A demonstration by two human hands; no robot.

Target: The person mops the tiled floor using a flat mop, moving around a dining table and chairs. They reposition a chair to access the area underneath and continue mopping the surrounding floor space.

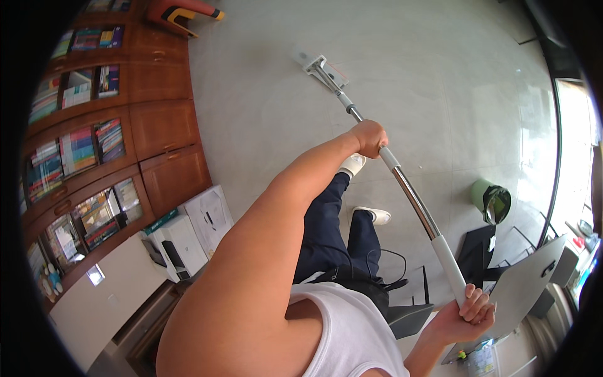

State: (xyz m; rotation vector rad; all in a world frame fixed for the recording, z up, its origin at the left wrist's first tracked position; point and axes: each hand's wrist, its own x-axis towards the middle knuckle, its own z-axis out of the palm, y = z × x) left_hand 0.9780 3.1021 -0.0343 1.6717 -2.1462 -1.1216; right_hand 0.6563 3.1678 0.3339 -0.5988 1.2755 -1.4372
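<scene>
My left hand (pixel 370 137) is closed around the middle of a flat mop's telescopic handle (pixel 414 200), where grey-white sleeves meet the chromed tube. Lower right in the view, my right hand (pixel 473 311) grips the end of the pole at its white grip (pixel 447 264). The pole slants away from me across the floor. At its far end the flat mop head (pixel 325 70) lies on the tiles, with a white joint above a partly see-through plate; its far-left corner is blurred. My feet, in cream slippers (pixel 374 215), stand beneath the pole.
Wooden bookcases (pixel 162 125) line the left, with a white printer (pixel 181 245) and a white box (pixel 207 217) near them. A red-and-yellow stool (pixel 181 14) stands far left. On the right are a green waste bin (pixel 490 200), a desk (pixel 520 278) and a bright window (pixel 572 136).
</scene>
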